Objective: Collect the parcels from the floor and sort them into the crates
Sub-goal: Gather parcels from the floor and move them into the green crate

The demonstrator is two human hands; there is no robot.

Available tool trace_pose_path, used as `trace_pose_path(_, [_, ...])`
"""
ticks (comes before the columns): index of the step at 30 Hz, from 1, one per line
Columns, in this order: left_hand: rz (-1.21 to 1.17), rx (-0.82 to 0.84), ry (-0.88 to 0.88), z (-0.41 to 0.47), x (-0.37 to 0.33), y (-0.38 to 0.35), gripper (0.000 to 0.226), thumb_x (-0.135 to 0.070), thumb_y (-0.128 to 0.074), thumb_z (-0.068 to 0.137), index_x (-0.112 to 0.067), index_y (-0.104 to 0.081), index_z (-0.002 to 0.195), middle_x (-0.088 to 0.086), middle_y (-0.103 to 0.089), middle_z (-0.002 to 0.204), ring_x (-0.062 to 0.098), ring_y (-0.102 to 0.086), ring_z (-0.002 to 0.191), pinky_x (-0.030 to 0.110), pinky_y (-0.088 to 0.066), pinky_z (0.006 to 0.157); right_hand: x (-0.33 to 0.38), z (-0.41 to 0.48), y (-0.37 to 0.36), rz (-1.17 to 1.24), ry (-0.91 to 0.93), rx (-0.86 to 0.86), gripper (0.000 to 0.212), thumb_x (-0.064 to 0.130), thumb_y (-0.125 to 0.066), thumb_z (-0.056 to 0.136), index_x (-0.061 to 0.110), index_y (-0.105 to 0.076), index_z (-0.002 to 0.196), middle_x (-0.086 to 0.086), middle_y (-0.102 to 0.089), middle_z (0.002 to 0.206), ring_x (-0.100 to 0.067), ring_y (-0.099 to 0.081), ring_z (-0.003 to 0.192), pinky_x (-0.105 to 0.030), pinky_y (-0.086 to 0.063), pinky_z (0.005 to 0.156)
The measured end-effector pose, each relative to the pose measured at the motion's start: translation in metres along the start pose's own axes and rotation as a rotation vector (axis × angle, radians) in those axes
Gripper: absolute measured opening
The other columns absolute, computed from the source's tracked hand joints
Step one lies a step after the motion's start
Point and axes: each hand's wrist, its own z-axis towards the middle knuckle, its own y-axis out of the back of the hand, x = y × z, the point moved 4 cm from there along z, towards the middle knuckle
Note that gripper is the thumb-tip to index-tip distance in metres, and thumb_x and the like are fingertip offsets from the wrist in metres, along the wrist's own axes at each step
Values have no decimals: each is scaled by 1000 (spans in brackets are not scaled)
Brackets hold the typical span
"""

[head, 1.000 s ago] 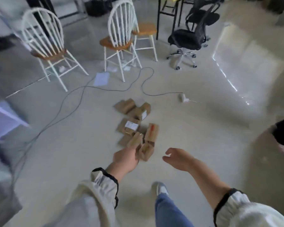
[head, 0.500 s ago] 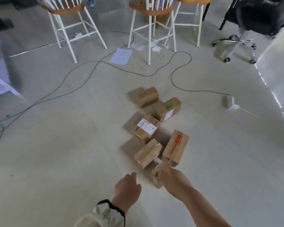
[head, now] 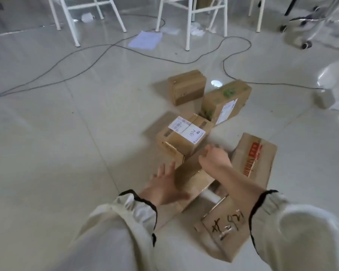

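Note:
Several brown cardboard parcels lie bunched on the pale tiled floor. Nearest me is one with black handwriting (head: 225,229), partly under my right sleeve. A plain parcel (head: 192,178) lies between my hands. My left hand (head: 164,184), fingers spread, is at its left side. My right hand (head: 215,159) hovers over its far end, fingers loosely bent and holding nothing. Beyond are a parcel with a white label marked 34 (head: 184,137), a red-printed one (head: 254,159), a green-marked one (head: 226,100) and a plain one (head: 187,87). No crate is in view.
Black cables (head: 70,61) snake across the floor behind the parcels. White chair legs (head: 187,26) stand at the back, with a sheet of paper (head: 145,40) beside them. A grey power adapter (head: 324,98) lies right, and an office chair base (head: 309,26) stands far right.
My view has dropped lower and closer to the parcels. Both hands have moved forward; my right hand left the handwritten parcel and now sits over the plain one, with my left hand beside it.

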Motion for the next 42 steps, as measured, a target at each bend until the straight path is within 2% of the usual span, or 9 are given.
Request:
trace_pose_path(4, [98,20,-28,-13,7,-27,132,-67,-74,58,-35,21,145,-1,6,158,39,-18,140,47,-26,110,-14,-2,-14,-62,-4,63,57,21,-48,82,15,-41,138,-12,-49,130,-32,-48,118,-36,-45,91])
trace_pose_path(14, [108,80,-13,-1,48,10,132,-50,-82,50,-45,11,144,0,-22,136,32,-38,120,45,-43,98,6,1,-24,-73,99,112,40,28,-50,82,22,-59,121,-1,-63,107,-22,-58,98,-30,-49,76])
trace_pose_path(18, [-250,114,53,-17,96,39,95,-25,-80,68,-38,-26,145,-2,-37,132,22,-48,111,32,-47,89,26,-11,-39,18,141,239,30,30,-51,88,18,-64,113,-1,-64,107,-16,-58,87,-26,-46,70])
trace_pose_path(22, [-794,-227,209,-29,135,57,61,-9,-70,83,-15,-45,138,10,-54,125,27,-57,108,41,-50,93,37,-24,-64,40,-5,470,35,35,-45,94,7,-59,107,-8,-60,97,-19,-60,69,-22,-46,49])
trace_pose_path(25, [-447,-257,224,-38,141,53,39,-18,-63,89,-9,-57,126,14,-61,119,28,-59,103,33,-48,86,34,-38,-92,109,-95,600,37,30,-45,96,8,-51,125,-12,-58,119,-33,-60,108,-37,-56,75])
trace_pose_path(28, [-176,-164,232,-40,138,43,30,-27,-59,91,-9,-65,114,10,-65,110,24,-59,97,29,-46,79,33,-46,-109,124,-136,651,40,29,-48,96,1,-52,126,-18,-56,129,-36,-57,116,-46,-49,95])
trace_pose_path(36, [-349,-182,135,-23,138,33,55,-34,-50,95,-30,-29,146,8,-44,142,26,-47,123,35,-40,99,22,-49,-104,392,-375,756,52,27,-47,98,8,-29,144,-13,-25,153,-36,-32,137,-42,-46,96])
trace_pose_path(39, [-134,-165,31,-16,129,25,48,-38,-39,98,-35,-29,145,4,-51,134,20,-51,104,30,-39,86,21,-53,-106,478,-461,818,59,25,-45,99,8,-18,148,-18,-21,153,-40,-30,136,-45,-47,93])
trace_pose_path(42, [-53,-186,79,-13,130,28,32,-40,-43,96,-26,-49,124,0,-62,105,14,-56,82,29,-43,65,32,-51,-102,528,-402,768,37,16,-46,96,8,-43,133,-15,-47,136,-36,-49,122,-30,-54,83])
